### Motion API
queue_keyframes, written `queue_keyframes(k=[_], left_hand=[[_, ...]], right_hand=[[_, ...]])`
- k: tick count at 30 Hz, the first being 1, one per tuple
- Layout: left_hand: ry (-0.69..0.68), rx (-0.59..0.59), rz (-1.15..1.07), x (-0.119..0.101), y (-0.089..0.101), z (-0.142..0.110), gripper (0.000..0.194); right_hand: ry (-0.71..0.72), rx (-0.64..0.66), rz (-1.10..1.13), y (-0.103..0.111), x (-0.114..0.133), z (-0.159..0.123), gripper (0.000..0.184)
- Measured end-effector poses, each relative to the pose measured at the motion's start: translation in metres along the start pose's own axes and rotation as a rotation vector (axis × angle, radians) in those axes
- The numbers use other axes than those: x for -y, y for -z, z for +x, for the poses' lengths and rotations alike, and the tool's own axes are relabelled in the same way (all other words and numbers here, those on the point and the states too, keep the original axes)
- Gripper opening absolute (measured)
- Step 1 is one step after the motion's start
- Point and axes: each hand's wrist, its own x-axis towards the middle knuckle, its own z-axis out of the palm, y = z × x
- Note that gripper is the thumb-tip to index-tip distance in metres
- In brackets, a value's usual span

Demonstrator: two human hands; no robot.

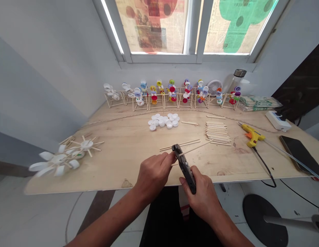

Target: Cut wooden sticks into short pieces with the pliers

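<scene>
My right hand (202, 193) is wrapped round the handles of a dark plier-like cutter (184, 167), which points up and to the left over the front edge of the table. A thin wooden stick (197, 147) crosses the cutter's head and slants up to the right. My left hand (156, 169) is closed in a pinch on the stick's near end, close beside the jaws. Whether the jaws touch the stick I cannot tell. Just behind the cutter, loose sticks (167, 148) lie on the table. A stack of short sticks (216, 132) lies to the right, beyond my right hand.
White bottle caps (162, 120) lie mid-table, with stick frames holding colourful cap wheels (172, 94) behind. White spoked wheels (59, 160) are at left. A yellow glue gun (253, 135), phone (300, 154), power strip (278, 120) and bagged sticks (259, 103) are at right.
</scene>
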Motion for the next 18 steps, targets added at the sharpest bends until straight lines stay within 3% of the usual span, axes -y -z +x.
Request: queue_keyframes(k=[3, 6, 12, 18], left_hand=[[-0.014, -0.026, 0.136, -0.001, -0.007, -0.003, 0.014], [0.020, 0.009, -0.040, 0.000, -0.007, -0.003, 0.017], [0.136, 0.243, -0.472, 0.006, 0.010, 0.009, 0.017], [0.263, 0.502, -0.824, 0.015, 0.022, 0.021, 0.031]], right_hand=[[-0.012, -0.001, 0.006, -0.001, -0.002, 0.001, 0.017], [-0.017, 0.013, 0.033, 0.000, -0.003, 0.002, 0.018], [0.002, 0.026, 0.050, 0.005, -0.002, 0.001, 0.014], [0.031, 0.055, 0.070, 0.009, -0.002, 0.000, 0.011]])
